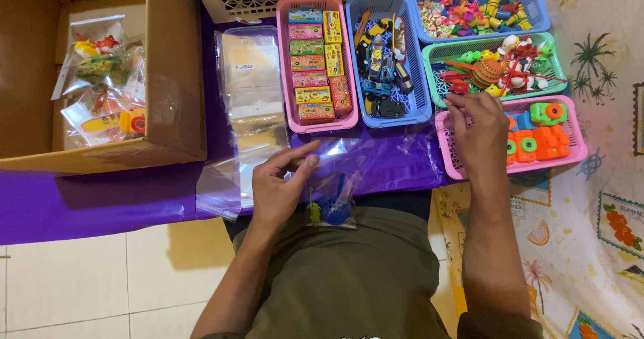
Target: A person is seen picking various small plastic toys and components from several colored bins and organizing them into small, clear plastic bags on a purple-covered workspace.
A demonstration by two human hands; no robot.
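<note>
Baskets of small plastic toys stand in rows on a purple cloth (100, 201), and the person sits before them with a clear cellophane bag (333, 198) resting on the lap. The left hand (282, 184) pinches the bag's open mouth between thumb and fingers, closed on the thin film; inside the bag lie a blue plastic toy (335, 208) and a small yellow-green piece (313, 213). The right hand (479, 127) reaches over the rim of the pink slotted basket (448, 152) that holds orange and green toy cameras (537, 141); its fingers curl downward, and I cannot tell whether they have anything between them. A stack of empty clear bags (251, 104) lies beside the pink tray of little coloured boxes (315, 64), with a blue basket of toy cars (386, 64) next to that, and a brown cardboard box (161, 77) of filled bags stands to the left. The bag is held at one edge only, so its mouth could sag shut or slip from the pinch, and the two toys already in it could slide out onto the lap. The film is slippery and the right hand is well apart from the bag, so nothing steadies the other side.
</note>
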